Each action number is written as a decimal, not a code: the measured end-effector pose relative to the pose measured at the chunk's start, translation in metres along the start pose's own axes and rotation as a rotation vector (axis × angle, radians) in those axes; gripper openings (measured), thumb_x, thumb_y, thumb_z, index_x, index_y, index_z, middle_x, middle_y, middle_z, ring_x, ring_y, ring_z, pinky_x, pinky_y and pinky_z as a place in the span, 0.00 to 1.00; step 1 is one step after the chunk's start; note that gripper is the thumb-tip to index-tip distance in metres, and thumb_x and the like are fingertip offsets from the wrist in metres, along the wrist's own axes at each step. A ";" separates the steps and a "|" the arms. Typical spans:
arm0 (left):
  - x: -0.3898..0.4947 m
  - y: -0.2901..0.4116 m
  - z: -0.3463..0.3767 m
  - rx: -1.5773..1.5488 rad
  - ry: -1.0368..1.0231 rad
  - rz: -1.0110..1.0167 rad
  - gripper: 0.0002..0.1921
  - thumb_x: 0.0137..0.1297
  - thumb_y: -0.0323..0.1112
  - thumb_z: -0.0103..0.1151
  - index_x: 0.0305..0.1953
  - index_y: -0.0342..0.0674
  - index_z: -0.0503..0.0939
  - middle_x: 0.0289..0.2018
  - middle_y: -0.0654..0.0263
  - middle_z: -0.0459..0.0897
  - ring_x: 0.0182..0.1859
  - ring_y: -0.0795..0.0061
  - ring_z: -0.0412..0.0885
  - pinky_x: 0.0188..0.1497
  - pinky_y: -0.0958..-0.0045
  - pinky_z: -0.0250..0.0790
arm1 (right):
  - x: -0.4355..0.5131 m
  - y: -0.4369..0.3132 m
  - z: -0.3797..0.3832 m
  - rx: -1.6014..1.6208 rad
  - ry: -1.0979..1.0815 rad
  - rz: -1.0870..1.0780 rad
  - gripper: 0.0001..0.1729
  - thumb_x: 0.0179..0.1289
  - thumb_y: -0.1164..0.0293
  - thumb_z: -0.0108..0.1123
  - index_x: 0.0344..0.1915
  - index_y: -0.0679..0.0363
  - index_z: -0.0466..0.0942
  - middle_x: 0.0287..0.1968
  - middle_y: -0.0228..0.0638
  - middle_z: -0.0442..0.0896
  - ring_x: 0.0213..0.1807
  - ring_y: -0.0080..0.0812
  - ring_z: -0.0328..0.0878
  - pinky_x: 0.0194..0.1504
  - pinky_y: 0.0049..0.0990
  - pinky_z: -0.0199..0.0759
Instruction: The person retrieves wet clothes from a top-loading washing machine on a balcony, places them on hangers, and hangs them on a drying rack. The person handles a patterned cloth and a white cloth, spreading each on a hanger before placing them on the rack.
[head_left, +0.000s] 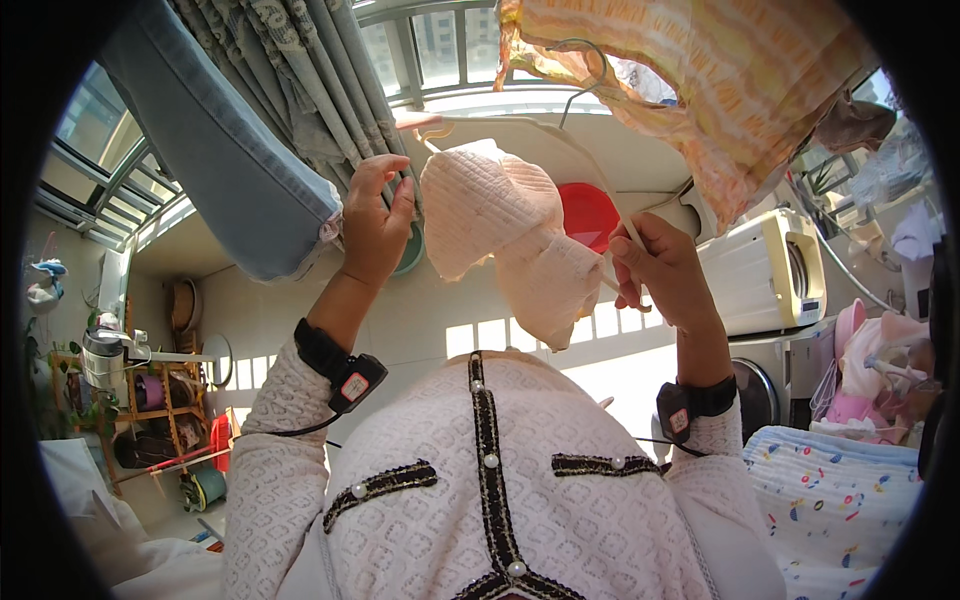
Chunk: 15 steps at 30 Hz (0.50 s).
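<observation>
My right hand (656, 262) grips a cream clothes hanger (592, 154) near its right end. The hanger has a metal hook (583, 79) at the top and a pinkish tip on its left arm. From its lower bar droops a small pale pink quilted garment (487, 202), bunched and folded. Just left of this cloth is my left hand (379, 217), its thumb and fingers apart and nothing between them. A narrow gap seems to separate it from the fabric. Part of the hanger's lower bar is hidden by the garment.
Jeans (225, 150) hang at upper left beside a grey curtain (292, 75). An orange and yellow patterned cloth (697, 82) hangs at upper right. A red basin (589, 217) is on the floor beyond the garment. A white and cream appliance (757, 274) stands right, above a front-loading washer (780, 375).
</observation>
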<state>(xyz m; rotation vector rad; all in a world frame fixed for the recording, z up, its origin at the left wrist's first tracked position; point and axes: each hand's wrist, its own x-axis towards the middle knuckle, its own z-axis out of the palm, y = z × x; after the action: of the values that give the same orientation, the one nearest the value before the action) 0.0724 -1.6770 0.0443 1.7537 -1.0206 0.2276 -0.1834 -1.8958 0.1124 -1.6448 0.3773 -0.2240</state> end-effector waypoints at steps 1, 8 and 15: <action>-0.003 -0.006 0.001 -0.050 -0.007 -0.112 0.14 0.69 0.36 0.57 0.51 0.36 0.75 0.49 0.56 0.81 0.55 0.61 0.78 0.58 0.65 0.69 | -0.002 -0.001 -0.004 0.012 0.033 -0.001 0.11 0.71 0.66 0.57 0.36 0.63 0.73 0.20 0.29 0.74 0.14 0.18 0.69 0.17 0.19 0.71; 0.006 -0.032 0.035 -0.493 -0.591 -0.540 0.30 0.70 0.57 0.53 0.56 0.31 0.73 0.51 0.59 0.79 0.56 0.72 0.75 0.60 0.67 0.65 | -0.013 -0.012 -0.023 0.017 0.114 -0.080 0.11 0.71 0.67 0.56 0.35 0.63 0.72 0.20 0.29 0.73 0.13 0.19 0.69 0.18 0.22 0.73; 0.047 -0.003 0.023 -0.842 -0.328 -0.441 0.15 0.65 0.43 0.66 0.44 0.41 0.77 0.38 0.70 0.82 0.39 0.82 0.79 0.42 0.77 0.74 | -0.022 -0.007 -0.038 0.003 0.167 -0.087 0.11 0.71 0.67 0.57 0.36 0.64 0.72 0.20 0.29 0.74 0.14 0.18 0.68 0.19 0.21 0.73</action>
<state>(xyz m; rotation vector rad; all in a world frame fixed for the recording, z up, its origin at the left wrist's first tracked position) 0.0966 -1.7203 0.0595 1.1907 -0.7534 -0.6981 -0.2168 -1.9224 0.1248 -1.6464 0.4317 -0.4286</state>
